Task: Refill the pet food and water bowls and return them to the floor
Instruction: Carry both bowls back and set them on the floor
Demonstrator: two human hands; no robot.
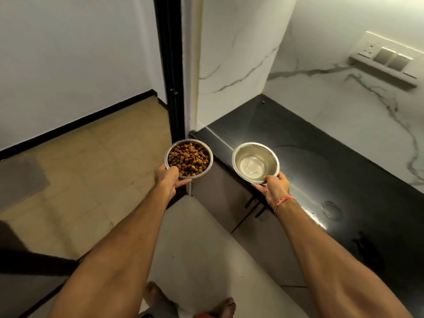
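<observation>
Two steel bowls are held out in front of the person, one in each hand, both clear of any surface.

The food bowl (188, 159) is gripped at its near rim by the left hand (167, 180), thumb on the rim and fingers curled beneath. It is filled nearly to the rim with brown kibble (189, 160). It is seen over the tan floor (91, 171), just left of the end of the black countertop (321, 171), and is held roughly level.

The water bowl (255, 162) is gripped at its near rim by the right hand (275, 188), thumb over the edge and fingers beneath. Clear water is seen in its bottom. It is held above the near left part of the countertop, apart from the food bowl. A red thread (283, 201) is tied around the right wrist.

A single piece of kibble (263, 102) lies at the far corner of the countertop. A switch plate (387, 58) is mounted on the marble wall at the far right. A black door frame (171, 72) stands beyond the food bowl. Bare feet (156, 297) are visible at the near edge on the pale floor.
</observation>
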